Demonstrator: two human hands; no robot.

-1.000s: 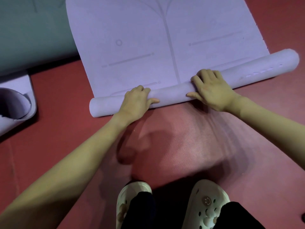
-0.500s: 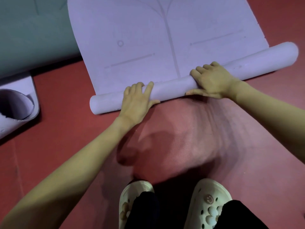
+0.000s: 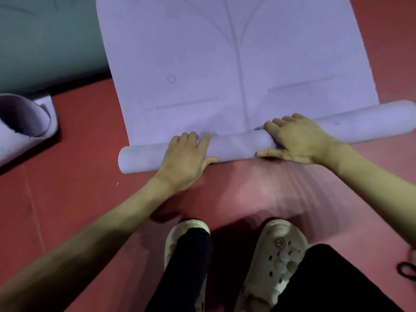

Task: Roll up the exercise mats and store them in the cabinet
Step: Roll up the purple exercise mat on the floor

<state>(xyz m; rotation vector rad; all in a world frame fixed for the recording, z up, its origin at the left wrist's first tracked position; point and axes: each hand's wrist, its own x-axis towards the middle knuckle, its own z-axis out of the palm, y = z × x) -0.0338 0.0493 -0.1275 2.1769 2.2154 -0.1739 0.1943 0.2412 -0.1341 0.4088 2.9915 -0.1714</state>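
— Where's the purple mat (image 3: 225, 64)?
— On the red floor (image 3: 78, 176), its near end rolled. The left hand (image 3: 186, 158) and right hand (image 3: 297, 140) press flat on the roll, fingers spread.
— Room?
— Bare floor either side.

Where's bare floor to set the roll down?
Bare red floor lies left of the left hand, between the lavender mat and the other curled mat. It is crowded near the shoes.

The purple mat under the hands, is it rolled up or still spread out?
Partly rolled: both hands press a short roll; the rest of the purple mat lies flat.
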